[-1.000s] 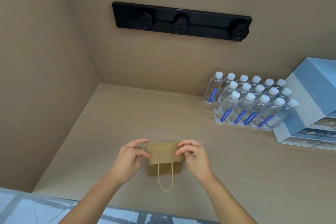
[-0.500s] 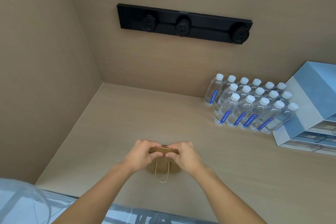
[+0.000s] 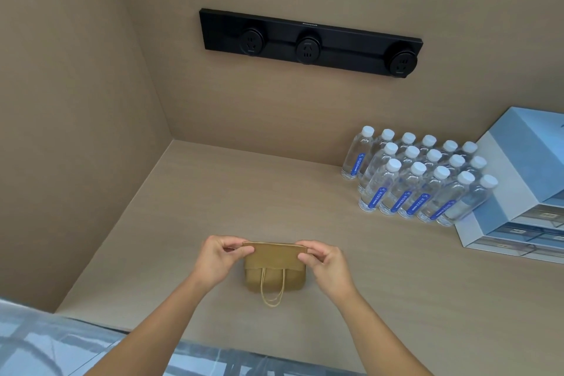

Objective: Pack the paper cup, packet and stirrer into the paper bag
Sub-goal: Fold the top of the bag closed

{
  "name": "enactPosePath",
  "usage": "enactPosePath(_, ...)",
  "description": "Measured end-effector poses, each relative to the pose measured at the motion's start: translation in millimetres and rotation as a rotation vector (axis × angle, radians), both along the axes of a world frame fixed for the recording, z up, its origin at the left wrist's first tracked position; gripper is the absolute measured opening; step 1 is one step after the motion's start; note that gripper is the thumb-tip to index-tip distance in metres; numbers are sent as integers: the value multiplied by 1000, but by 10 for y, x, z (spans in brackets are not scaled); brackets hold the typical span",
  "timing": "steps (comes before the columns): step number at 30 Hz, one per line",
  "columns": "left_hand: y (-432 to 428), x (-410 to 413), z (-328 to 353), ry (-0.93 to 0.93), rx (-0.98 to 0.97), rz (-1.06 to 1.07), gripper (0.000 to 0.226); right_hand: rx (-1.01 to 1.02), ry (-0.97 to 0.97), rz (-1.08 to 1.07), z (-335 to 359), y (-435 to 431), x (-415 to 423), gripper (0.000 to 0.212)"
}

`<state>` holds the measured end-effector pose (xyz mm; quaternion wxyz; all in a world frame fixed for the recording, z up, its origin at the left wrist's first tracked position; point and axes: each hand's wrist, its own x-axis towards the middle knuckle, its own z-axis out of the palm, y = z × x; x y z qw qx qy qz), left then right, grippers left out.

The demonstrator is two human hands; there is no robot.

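Step looks like closing: small brown kraft paper bag [image 3: 274, 272] stands on the beige wood-grain counter [image 3: 213, 198], top folded over, twine handle hanging toward the person. Left hand [image 3: 218, 256] and right hand [image 3: 325, 259] each pinch one end of the fold, fingers closed on paper. Cup, packet, stirrer not visible, presumably inside. Next: crease flat evenly. Blue labels on the clear water bottles [image 3: 421, 180], right of the grip, unreadable.

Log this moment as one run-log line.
left hand: pinching bag top, left end | right hand: pinching right end | paper bag: on counter, top folded over | cup, packet, stirrer: not visible
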<state>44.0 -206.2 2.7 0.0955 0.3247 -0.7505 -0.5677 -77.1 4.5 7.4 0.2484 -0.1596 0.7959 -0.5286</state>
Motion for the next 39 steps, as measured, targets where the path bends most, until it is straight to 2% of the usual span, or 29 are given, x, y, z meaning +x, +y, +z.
enactPosePath(3,-6,-12,17,-48,-90,-62,25,70,4,33,-8,-49,18,39)
enactPosePath(7,27,-16,25,-176,-176,-200,28,102,1,42,-41,-107,0,16)
enactPosePath(12,-39,-12,-15,-185,-201,-147,14,125,32,74,-36,-111,-9,8)
enactPosePath(19,-87,34,-11,-174,-223,-210,13,112,20,83,23,-115,48,10)
enactPosePath(23,-115,88,31,-159,-268,-284,13,145,15,77,57,-105,50,21)
enactPosePath(29,-346,241,90,-173,-314,-326,18,176,11,41,75,-93,55,11)
enactPosePath(33,-505,246,175,-151,-346,-358,7,174,6,10,103,-87,109,22)
enactPosePath(39,-726,69,397,-177,-443,-391,22,253,138,-18,200,-117,187,32)
